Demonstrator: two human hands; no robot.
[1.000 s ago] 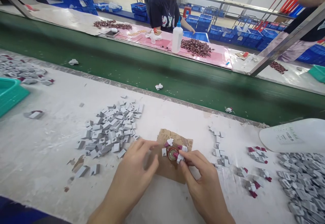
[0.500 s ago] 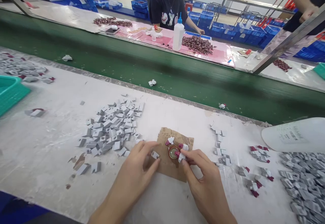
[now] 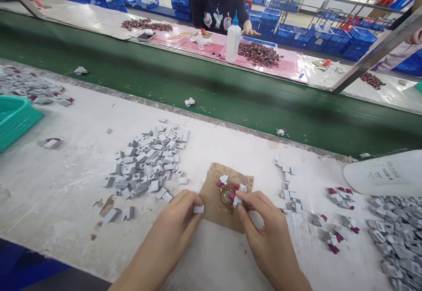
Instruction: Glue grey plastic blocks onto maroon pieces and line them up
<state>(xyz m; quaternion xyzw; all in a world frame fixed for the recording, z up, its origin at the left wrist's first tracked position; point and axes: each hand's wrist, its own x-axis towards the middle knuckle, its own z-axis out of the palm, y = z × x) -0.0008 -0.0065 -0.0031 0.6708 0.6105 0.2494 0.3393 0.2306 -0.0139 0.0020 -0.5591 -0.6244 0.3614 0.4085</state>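
Observation:
My left hand (image 3: 180, 214) is closed in a pinch on a small grey block (image 3: 198, 209) at the left edge of a brown cardboard piece (image 3: 214, 190). My right hand (image 3: 263, 220) pinches a small grey-and-maroon part (image 3: 237, 200) over the right side of that cardboard. Beside the right fingertips lies a round dish (image 3: 227, 195) with a beaded-looking rim. Another grey-and-maroon part (image 3: 223, 180) rests on the cardboard above the dish, and one more (image 3: 242, 188) sits just beyond my right fingers. A heap of grey blocks (image 3: 148, 159) lies left of the cardboard.
Grey pieces in a column (image 3: 287, 190), maroon-and-grey clusters (image 3: 341, 197) and a grey heap (image 3: 398, 234) lie to the right by a white container (image 3: 384, 174). A teal basket (image 3: 23, 119) stands left. Across the green conveyor (image 3: 148, 84), a person (image 3: 216, 5) sits behind a white bottle (image 3: 233, 40).
My left fingers have closed on the grey block, which has turned between them. My right hand stays almost in place. The loose parts on the conveyor have shifted slightly left.

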